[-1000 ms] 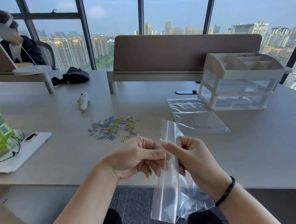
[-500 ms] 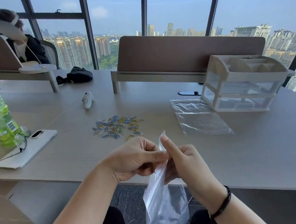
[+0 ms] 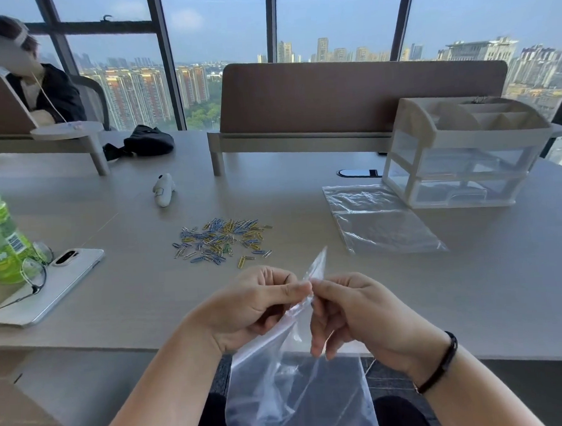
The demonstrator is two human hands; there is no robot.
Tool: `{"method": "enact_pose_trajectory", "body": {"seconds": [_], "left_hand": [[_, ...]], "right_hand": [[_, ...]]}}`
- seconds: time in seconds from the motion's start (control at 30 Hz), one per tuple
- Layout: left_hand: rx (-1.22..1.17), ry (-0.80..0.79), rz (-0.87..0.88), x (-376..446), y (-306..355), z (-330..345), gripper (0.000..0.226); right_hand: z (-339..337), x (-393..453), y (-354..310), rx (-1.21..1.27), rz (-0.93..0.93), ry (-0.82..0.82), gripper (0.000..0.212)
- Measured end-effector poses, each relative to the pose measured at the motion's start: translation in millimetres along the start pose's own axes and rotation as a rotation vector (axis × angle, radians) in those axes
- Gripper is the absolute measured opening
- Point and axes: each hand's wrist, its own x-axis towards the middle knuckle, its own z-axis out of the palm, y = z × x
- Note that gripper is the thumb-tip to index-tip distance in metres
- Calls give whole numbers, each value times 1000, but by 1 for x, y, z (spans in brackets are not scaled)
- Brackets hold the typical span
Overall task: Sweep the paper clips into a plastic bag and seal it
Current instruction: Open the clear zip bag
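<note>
A loose heap of coloured paper clips (image 3: 221, 239) lies on the wooden table (image 3: 147, 294), just beyond my hands. A clear plastic bag (image 3: 292, 391) hangs below the table's front edge. My left hand (image 3: 255, 303) and my right hand (image 3: 350, 310) pinch its top edge between thumb and fingers, fingertips nearly touching. One corner of the bag sticks up above them. The bag looks empty.
A second clear bag (image 3: 378, 227) lies flat at the right, in front of a white drawer organiser (image 3: 465, 157). A white phone (image 3: 49, 287), glasses (image 3: 32, 274) and a green bottle (image 3: 0, 234) sit at the left. A white controller (image 3: 163, 194) lies behind the clips. A person (image 3: 32, 82) sits far left.
The bag was held upright as a flat strip; now its top is bunched between my fingertips and its body has spread wide below the table edge.
</note>
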Motion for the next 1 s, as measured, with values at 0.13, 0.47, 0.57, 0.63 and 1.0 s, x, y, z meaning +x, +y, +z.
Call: {"method": "enact_pose_trajectory", "body": {"seconds": [0.13,0.47,0.57,0.63,1.0], "left_hand": [[-15,3,-17,2,-1,2,32],[-57,166,-26,4,-1,-11,44],[126,178,-26,-1,11,-3,36],[207,220,-68,-4,10,-1,38],[367,182,-113,-21,30,-5,20]], "right_hand": [[-2,-1,-1,23,-17,-12,44],[-2,0,8,106,-50,129,39],[1,1,16,-334,-305,418,11],[2,0,15,-621,-545,493,27],[2,-5,-11,-1263,-558,4,33]]}}
